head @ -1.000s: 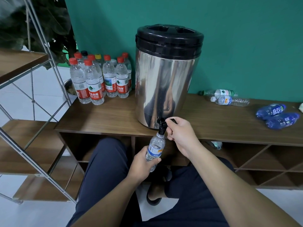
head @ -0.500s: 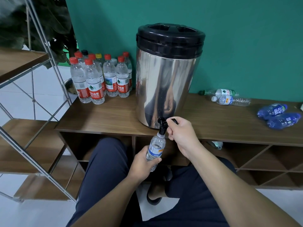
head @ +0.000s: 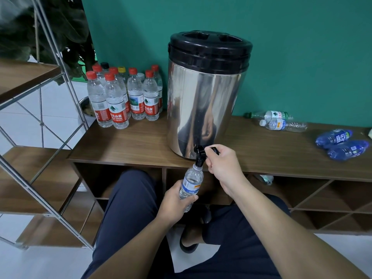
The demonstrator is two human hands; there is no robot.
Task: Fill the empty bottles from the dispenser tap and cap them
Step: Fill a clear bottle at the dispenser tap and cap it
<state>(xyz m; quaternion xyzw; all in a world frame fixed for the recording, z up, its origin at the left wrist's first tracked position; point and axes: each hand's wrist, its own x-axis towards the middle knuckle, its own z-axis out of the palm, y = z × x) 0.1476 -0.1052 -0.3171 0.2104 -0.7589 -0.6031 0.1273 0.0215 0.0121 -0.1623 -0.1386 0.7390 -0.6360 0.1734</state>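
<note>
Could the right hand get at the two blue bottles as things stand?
Probably not at once: the right hand is on the tap lever. The blue bottles lie unobstructed on the shelf top, far right.

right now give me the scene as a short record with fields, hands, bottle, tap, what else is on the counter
left hand: left hand wraps the lower body of the clear bottle, held uncapped under the spout
right hand: right hand grips the black tap lever
dispenser: steel dispenser with black lid, standing on the wooden counter
left of dispenser: capped upright bottles
right of dispenser: two clear bottles and two blue bottles, all lying down
</note>
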